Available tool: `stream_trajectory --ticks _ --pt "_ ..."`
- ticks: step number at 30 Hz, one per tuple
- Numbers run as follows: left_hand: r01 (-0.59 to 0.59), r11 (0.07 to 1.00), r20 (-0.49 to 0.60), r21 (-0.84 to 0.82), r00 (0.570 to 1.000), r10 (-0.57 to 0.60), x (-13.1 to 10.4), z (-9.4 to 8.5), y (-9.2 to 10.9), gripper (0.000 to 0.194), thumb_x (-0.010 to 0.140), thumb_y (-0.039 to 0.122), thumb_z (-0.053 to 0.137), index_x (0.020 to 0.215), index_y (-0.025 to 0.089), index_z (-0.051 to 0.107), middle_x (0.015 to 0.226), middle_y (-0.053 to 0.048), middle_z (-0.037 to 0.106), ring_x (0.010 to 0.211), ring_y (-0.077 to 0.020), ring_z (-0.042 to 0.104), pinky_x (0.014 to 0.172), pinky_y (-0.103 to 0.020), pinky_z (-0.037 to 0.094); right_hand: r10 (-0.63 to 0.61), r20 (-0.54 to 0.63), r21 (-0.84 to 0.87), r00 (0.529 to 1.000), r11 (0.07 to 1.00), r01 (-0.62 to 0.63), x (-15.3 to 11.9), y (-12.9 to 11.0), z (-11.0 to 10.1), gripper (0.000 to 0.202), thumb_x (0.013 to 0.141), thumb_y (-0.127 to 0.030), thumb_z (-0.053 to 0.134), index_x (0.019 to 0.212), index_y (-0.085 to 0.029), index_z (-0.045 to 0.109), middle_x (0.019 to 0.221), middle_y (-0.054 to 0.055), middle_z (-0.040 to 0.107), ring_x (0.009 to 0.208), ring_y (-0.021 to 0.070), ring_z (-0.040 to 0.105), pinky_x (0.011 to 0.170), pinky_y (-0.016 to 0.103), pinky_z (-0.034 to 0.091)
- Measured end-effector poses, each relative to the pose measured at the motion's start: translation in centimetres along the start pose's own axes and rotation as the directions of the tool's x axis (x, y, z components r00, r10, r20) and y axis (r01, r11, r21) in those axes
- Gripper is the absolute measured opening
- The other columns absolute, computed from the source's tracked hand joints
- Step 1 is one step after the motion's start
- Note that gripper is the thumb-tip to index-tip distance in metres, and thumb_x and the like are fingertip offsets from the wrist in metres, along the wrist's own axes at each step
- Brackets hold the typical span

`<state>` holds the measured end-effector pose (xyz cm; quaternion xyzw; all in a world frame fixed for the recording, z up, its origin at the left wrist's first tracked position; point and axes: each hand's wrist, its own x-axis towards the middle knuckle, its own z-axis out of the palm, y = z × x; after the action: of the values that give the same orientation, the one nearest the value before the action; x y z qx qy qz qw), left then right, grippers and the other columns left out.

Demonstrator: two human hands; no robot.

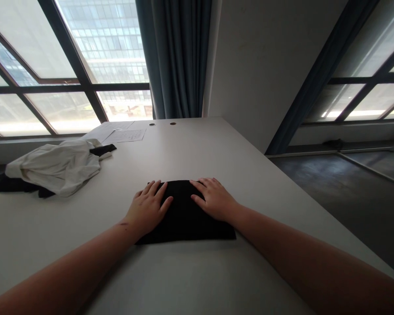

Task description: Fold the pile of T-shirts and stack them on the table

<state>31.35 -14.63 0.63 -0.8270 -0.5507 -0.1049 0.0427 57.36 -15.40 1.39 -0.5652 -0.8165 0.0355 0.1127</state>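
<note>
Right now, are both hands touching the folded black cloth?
Touching. The head view shows the left hand and right hand lying flat, palms down, on the black cloth.

The table (197, 280) lies bare ahead of and to the right of the folded black cloth (184, 218), up to its far edge. To the left a heap of white clothes (57, 166) (over dark ones) and papers (124, 133) block the way.

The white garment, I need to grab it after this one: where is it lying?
In the head view the white garment lies crumpled at the table's far left, on dark clothing, near the papers.
</note>
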Motion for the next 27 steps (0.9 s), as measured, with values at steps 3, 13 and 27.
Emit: stream_trajectory --ticks 3,13,27 --pt "-0.013 0.997 -0.006 -0.076 1.0 0.013 1.0 -0.5 -1.1 0.05 0.107 0.05 0.043 0.145 0.024 0.061 0.148 -0.013 0.062 0.141 -0.0347 0.052 0.115 -0.056 0.043 0.009 -0.057 0.048 0.998 0.999 -0.007 0.2 0.8 -0.1 0.053 0.108 -0.045 0.046 0.153 -0.019 0.058 0.149 0.013 0.063 0.138 0.0283 0.054 0.122 0.044 0.034" --pt "-0.123 0.915 0.059 -0.385 0.986 0.158 4.0 0.4 -5.4 0.046 0.1 0.055 0.045 0.127 0.023 0.065 0.129 -0.012 0.068 0.123 -0.0333 0.06 0.114 -0.053 0.044 0.242 -0.083 0.022 0.967 0.97 -0.241 0.8 4.5 -0.1 0.042 0.107 -0.045 0.045 0.123 -0.023 0.076 0.123 0.013 0.072 0.12 0.0314 0.06 0.101 0.047 0.046" --pt "0.01 0.685 0.209 -0.728 0.955 0.208 4.6 -0.2 -8.2 0.048 0.097 0.068 0.049 0.096 0.023 0.067 0.093 -0.003 0.072 0.091 -0.0248 0.066 0.087 -0.037 0.055 0.13 -0.092 0.63 0.987 0.775 -0.043 0.7 6.4 -0.2 0.034 0.094 -0.042 0.061 0.123 -0.023 0.06 0.103 0.003 0.069 0.091 0.0219 0.065 0.089 0.038 0.052"
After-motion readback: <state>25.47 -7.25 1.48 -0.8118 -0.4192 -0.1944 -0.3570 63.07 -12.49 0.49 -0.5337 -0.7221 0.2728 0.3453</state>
